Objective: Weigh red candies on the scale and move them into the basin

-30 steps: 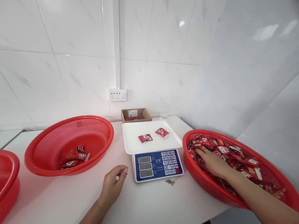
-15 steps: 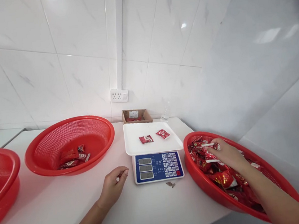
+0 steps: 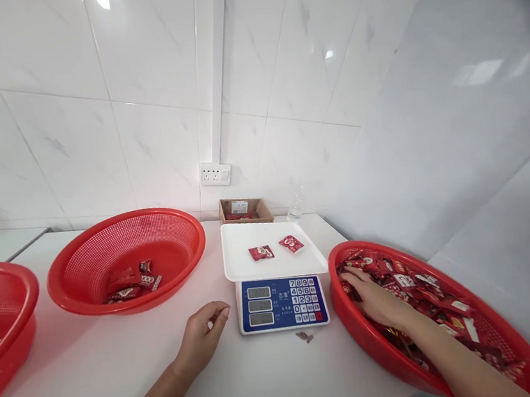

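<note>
Two packets [image 3: 291, 243] lie at twelve o'clock on the tray [image 3: 239, 269]. Right hand [image 3: 372, 298] is in the heaped basket [image 3: 362, 340] at four o'clock (grip cannot be told); left hand [image 3: 203, 336], at eight, is curled closed, nothing visible inside. Forearm [image 3: 451, 356] pressure could tip the basket, seemingly overhanging the worktop [image 3: 287, 379].

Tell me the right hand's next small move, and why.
Probably pinch one packet and lift it: the right hand is among packets in the right basket, and the tray has bare space around its two packets. Whether it grips one is hidden.
</note>
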`<state>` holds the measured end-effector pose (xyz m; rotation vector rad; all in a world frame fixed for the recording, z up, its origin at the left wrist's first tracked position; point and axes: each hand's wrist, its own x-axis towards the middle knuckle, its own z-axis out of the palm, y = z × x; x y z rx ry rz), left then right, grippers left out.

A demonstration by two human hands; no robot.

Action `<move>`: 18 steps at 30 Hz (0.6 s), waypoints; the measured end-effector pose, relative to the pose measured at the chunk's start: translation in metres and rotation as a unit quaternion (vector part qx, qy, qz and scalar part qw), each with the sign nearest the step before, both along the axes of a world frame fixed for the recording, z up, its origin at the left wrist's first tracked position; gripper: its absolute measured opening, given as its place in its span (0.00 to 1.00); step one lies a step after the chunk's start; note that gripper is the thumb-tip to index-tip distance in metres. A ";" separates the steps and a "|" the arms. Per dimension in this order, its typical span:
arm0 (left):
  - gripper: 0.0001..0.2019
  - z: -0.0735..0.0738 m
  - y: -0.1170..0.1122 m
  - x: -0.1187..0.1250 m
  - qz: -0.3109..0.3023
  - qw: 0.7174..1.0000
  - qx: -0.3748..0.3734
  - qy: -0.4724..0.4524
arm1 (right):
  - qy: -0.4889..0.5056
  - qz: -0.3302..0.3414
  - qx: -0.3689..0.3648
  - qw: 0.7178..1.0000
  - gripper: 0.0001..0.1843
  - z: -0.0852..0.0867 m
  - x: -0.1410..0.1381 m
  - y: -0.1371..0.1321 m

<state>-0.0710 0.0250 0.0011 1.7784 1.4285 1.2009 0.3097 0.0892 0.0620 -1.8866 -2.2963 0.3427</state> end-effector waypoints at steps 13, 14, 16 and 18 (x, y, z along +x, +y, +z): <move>0.14 0.002 0.000 0.000 -0.003 1.000 -0.013 -0.004 | 0.088 -0.207 0.138 0.964 0.20 0.018 0.045 0.013; 0.14 0.002 0.000 0.000 -0.004 1.000 -0.013 -0.003 | 0.091 -0.217 0.136 0.962 0.21 0.021 0.045 0.012; 0.14 0.002 0.000 0.000 -0.004 1.000 -0.010 -0.003 | 0.091 -0.236 0.126 0.959 0.22 0.026 0.044 0.010; 0.14 0.002 0.000 0.000 -0.001 1.000 -0.005 -0.002 | 0.091 -0.257 0.127 0.954 0.23 0.031 0.043 0.008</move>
